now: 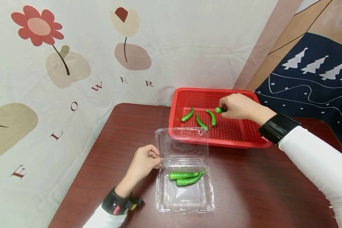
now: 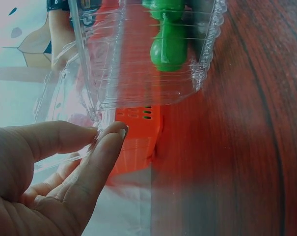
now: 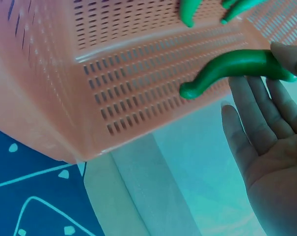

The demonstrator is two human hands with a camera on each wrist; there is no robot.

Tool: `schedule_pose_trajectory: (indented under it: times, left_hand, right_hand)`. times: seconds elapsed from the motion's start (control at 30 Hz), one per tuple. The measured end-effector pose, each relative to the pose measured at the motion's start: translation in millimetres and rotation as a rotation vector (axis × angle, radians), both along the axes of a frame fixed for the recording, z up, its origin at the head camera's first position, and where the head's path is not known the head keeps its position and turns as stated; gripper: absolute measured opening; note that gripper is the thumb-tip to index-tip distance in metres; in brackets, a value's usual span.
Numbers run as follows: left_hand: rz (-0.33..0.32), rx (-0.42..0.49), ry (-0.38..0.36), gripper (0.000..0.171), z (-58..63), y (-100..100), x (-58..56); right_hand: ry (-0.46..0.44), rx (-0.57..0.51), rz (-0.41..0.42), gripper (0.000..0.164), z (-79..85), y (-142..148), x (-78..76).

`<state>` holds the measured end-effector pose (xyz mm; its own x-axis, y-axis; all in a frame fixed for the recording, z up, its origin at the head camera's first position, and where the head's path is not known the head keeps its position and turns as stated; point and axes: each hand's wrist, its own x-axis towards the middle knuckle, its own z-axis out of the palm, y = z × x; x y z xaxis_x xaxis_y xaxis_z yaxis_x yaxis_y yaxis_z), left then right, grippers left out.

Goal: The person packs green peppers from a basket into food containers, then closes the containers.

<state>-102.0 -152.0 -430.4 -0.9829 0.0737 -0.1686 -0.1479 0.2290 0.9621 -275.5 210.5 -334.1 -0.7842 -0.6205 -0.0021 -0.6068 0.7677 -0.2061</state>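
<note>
My right hand (image 1: 237, 106) pinches a green pepper (image 3: 236, 64) between thumb and fingers above the red basket (image 1: 174, 109). In the right wrist view the pepper curves, its narrow end pointing left. Three more peppers lie on the basket's floor, among them a left one (image 1: 187, 115) and a right one (image 1: 212, 118). In front of the basket stands a clear plastic clamshell box (image 1: 185, 199) with its lid (image 1: 182, 145) raised. Two green peppers (image 1: 189, 180) lie side by side in its base. My left hand (image 1: 145, 161) pinches the box's left edge near the hinge with thumb and forefinger.
A dark red-brown wooden table (image 1: 125, 133) carries the box and basket. The lid's top overlaps the basket's front rim in the head view. Behind the table hangs a white cloth (image 1: 174, 41) printed with flowers and letters; a navy cloth (image 1: 310, 91) with white trees hangs at right.
</note>
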Motion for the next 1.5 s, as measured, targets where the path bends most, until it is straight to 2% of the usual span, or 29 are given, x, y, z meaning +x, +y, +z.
schedule_pose_trajectory:
  times: [0.23,0.53,1.2,1.5]
  left_hand:
    - [0.002,-0.014,0.008,0.019,2.6,0,-0.2]
    - [0.007,-0.012,0.007,0.019,1.8,0,0.2]
    - [0.024,-0.015,-0.01,0.02,3.1,2,1.8]
    - [0.019,-0.011,-0.009,0.019,3.3,2,1.6]
  right_hand:
    - [0.084,-0.095,-0.022,0.011,5.2,7,12.9]
    - [0.125,-0.216,-0.031,0.021,13.8,3,39.4]
    - [0.193,-0.405,0.082,0.033,4.0,-14,89.5]
    - [0.27,-0.45,0.199,0.037,-5.4,-30,112.4]
